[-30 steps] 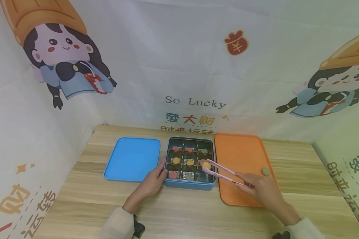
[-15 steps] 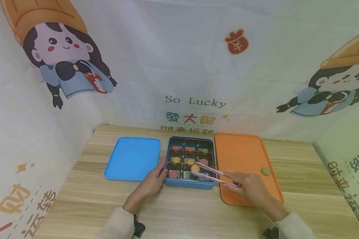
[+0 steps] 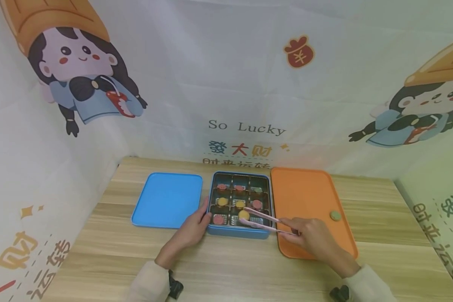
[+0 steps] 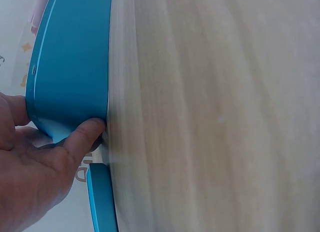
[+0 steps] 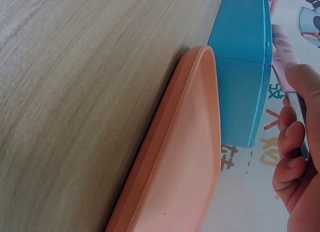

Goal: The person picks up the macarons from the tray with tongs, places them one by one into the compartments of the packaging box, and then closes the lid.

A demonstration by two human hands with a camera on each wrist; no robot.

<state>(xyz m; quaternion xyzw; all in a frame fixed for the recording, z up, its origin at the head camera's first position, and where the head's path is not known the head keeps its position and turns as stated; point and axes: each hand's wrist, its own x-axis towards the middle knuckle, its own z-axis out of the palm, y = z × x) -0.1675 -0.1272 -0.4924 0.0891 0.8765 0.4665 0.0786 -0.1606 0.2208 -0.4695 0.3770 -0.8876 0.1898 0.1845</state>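
Note:
Pink tongs (image 3: 260, 226) are gripped in my right hand (image 3: 317, 239), thumb and fingers wrapped round the handle end in the right wrist view. Their tips hold a round yellow cookie-like piece (image 3: 243, 215) over the front middle compartment of the blue box (image 3: 238, 235). My left hand (image 3: 192, 228) holds the box's front left corner, thumb against the wall in the left wrist view. Other compartments hold pink pieces (image 3: 218, 219), yellow pieces (image 3: 222, 202) and a green piece (image 3: 257, 190). The front right compartment (image 3: 257, 221) shows no piece.
A blue lid (image 3: 170, 201) lies left of the box. On the right, an orange tray (image 3: 298, 193) sits close beside the box and bears one green piece (image 3: 335, 215). Behind the wooden table (image 3: 219, 272) hangs a printed cloth (image 3: 226, 75).
My right hand has moved the tongs and yellow piece left, from over the right column to the front middle compartment, and slightly lower. My left hand has stayed at the box.

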